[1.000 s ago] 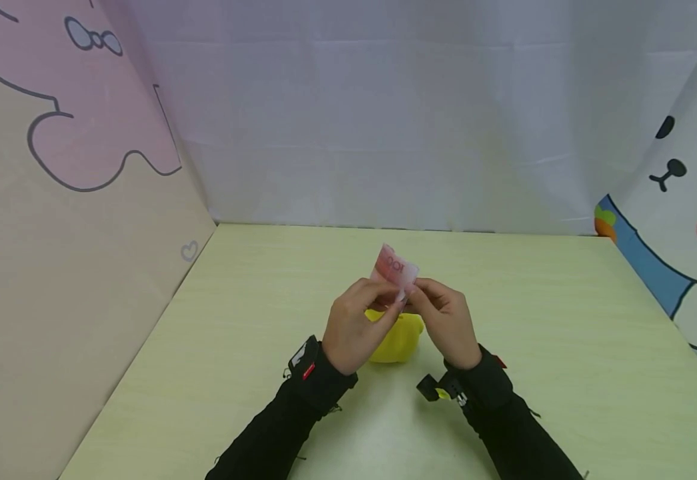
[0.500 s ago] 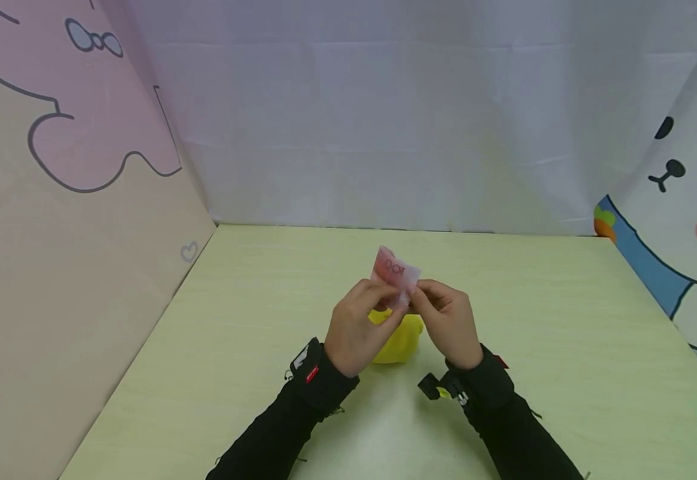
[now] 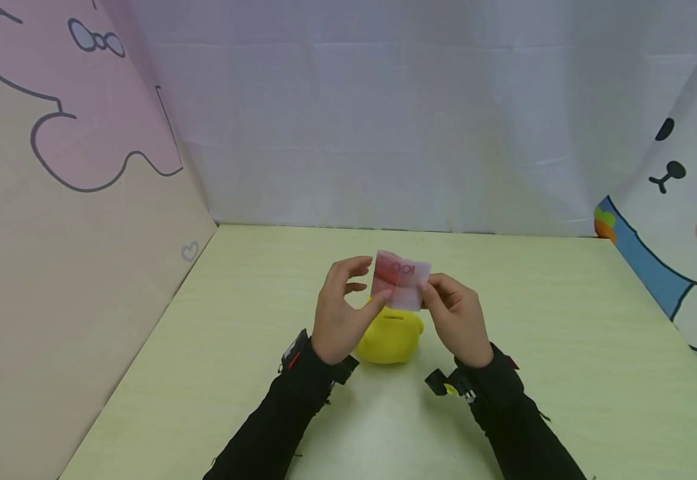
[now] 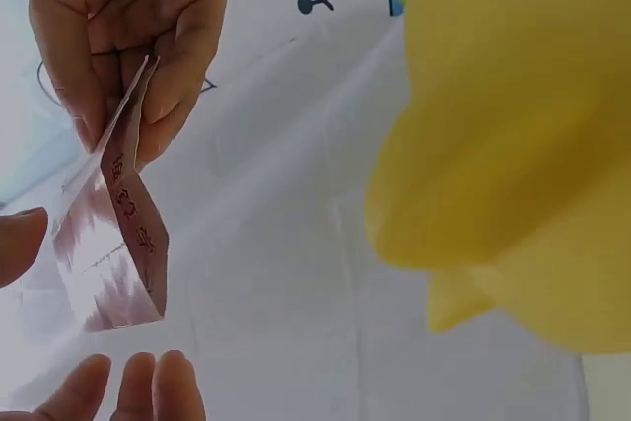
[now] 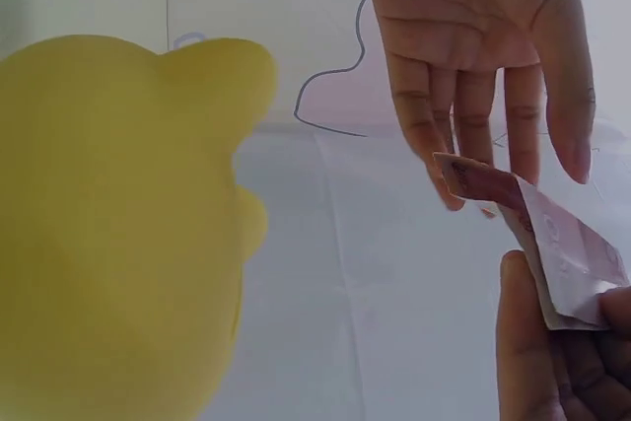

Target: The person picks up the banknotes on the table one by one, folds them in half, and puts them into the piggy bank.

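On the pale green table [image 3: 216,373], nearest the person, sits a yellow piggy bank [image 3: 389,339]. Just above it the right hand [image 3: 458,320] pinches a folded red banknote [image 3: 400,283] — the left hand [image 3: 338,313], fingers spread and relaxed, touches the note's left edge.

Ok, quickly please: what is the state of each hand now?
Left hand: open, fingers straight; its fingertips are at the banknote, but touch cannot be told.
Right hand: pinches the banknote, above the yellow piggy bank.
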Tool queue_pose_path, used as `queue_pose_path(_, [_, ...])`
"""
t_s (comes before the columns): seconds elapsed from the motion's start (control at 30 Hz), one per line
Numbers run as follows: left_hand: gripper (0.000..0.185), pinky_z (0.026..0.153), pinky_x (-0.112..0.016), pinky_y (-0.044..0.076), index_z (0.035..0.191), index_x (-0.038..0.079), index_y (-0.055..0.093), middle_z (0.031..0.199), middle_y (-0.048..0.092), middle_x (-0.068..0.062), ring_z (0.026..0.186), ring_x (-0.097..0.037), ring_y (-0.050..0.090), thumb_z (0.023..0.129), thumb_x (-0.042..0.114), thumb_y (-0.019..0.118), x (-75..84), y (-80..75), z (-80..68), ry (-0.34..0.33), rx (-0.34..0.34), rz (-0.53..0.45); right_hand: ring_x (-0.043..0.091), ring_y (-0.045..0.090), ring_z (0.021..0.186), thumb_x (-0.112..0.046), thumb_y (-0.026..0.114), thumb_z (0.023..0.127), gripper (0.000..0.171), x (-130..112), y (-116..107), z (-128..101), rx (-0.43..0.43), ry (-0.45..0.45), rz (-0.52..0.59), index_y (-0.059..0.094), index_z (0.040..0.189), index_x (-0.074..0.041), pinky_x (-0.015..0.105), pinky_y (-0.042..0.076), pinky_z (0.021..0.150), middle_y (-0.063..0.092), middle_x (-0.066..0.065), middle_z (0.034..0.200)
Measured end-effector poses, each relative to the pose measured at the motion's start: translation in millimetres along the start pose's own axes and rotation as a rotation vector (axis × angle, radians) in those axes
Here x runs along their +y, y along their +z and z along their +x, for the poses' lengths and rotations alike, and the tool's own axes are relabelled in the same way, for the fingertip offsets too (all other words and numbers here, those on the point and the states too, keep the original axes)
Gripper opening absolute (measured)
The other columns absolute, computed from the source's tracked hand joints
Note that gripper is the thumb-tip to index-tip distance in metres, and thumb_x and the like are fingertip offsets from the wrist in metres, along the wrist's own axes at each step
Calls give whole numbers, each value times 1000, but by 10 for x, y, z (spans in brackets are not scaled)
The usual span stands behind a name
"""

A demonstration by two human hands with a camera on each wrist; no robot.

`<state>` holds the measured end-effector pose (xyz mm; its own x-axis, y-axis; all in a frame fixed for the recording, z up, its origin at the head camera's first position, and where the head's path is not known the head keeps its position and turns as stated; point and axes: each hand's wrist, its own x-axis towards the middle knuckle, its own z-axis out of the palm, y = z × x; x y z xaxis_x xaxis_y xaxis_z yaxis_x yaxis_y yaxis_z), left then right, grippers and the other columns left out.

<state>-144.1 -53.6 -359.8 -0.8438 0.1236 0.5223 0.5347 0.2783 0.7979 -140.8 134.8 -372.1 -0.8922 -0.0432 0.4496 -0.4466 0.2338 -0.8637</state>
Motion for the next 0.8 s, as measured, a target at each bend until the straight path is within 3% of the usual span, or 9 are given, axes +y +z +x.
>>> queue_pose_path(0.13, [62, 99, -44, 52, 140, 0, 45, 132, 57, -17, 119, -32, 57, 86, 9, 75, -36, -28, 32, -145, -84, -160, 1, 64, 72, -1, 55, 98, 15, -11, 3, -11, -25, -17, 13, 65, 99, 10, 17, 57, 71, 67, 24, 89])
queue_pose_path(0.23, [60, 99, -38, 52, 141, 4, 46, 130, 61, -15, 115, -27, 60, 88, 11, 73, -71, -31, 49, -250, -141, -235, 2, 62, 72, 1, 55, 97, 14, -13, 9, -17, -39, -28, 9, 66, 99, 10, 16, 56, 70, 67, 23, 88])
queue_pose_path(0.33, [56, 96, -34, 54, 138, 6, 49, 125, 65, -14, 107, -24, 63, 89, 12, 73, -92, -25, 56, -311, -177, -277, 3, 60, 70, 2, 56, 97, 14, -13, 15, -20, -43, -30, -8, 66, 99, 10, 16, 55, 69, 67, 22, 86])
queue_pose_path(0.57, [41, 84, -27, 57, 128, 2, 57, 116, 70, -18, 93, -19, 67, 90, 8, 70, -114, -11, 47, -315, -190, -299, 6, 59, 68, 0, 57, 97, 14, -10, 28, -16, -31, -12, -58, 67, 97, 8, 17, 54, 66, 67, 19, 83])
queue_pose_path(0.8, [31, 76, -21, 56, 120, -1, 60, 109, 70, -21, 82, -13, 63, 91, 7, 69, -113, -1, 46, -299, -180, -301, 17, 61, 66, -2, 58, 97, 14, 4, 23, -7, -26, 18, -90, 69, 97, 7, 20, 55, 65, 68, 17, 81])
